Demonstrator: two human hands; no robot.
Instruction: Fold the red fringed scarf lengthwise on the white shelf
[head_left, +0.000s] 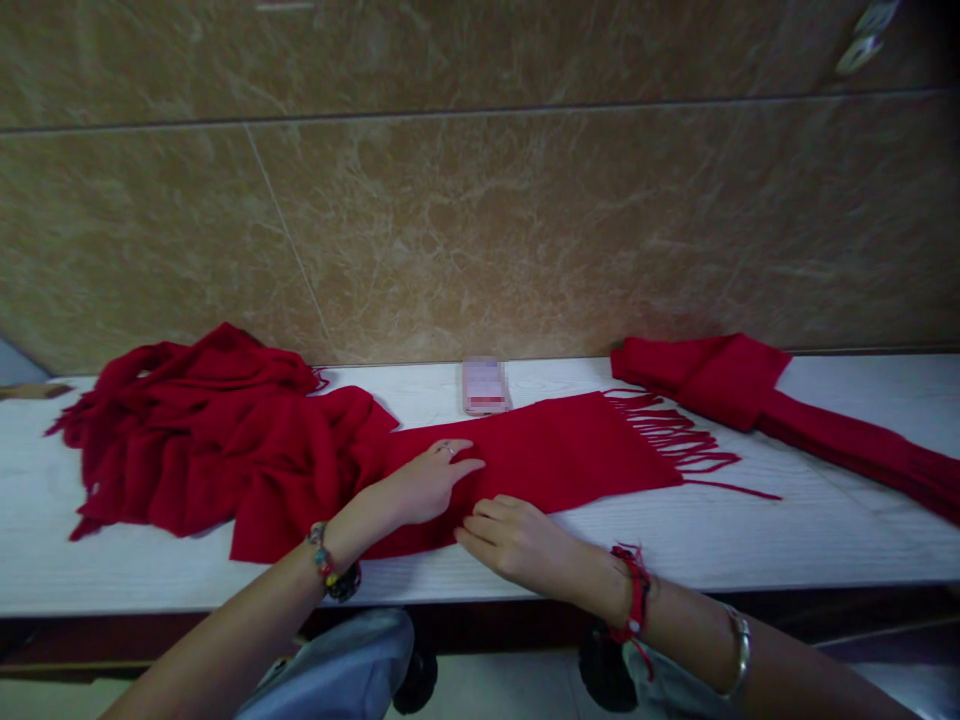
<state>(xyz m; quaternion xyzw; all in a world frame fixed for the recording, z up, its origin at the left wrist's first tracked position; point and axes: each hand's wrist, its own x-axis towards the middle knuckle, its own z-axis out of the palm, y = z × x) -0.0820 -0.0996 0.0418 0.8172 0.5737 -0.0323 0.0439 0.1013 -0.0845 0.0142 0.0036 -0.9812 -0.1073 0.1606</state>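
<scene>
A red scarf (570, 450) lies flat along the white table, its fringe (675, 435) pointing right. My left hand (427, 485) rests on the middle of this scarf with thumb and fingers apart, holding nothing. Beside it, my right hand (517, 540) is at the scarf's near edge, its fingers curled and pressed together on the cloth; the fingertips are partly hidden. The scarf's left part runs up against a crumpled heap of red cloth (202, 440) with fringe showing at its left side.
A phone (485, 386) lies behind the scarf near the tiled wall (480, 230). Another folded red scarf (705, 375) stretches across the right of the white table (825, 530). A small wooden piece (34, 391) is at the far left. The table's front edge is close to my knees.
</scene>
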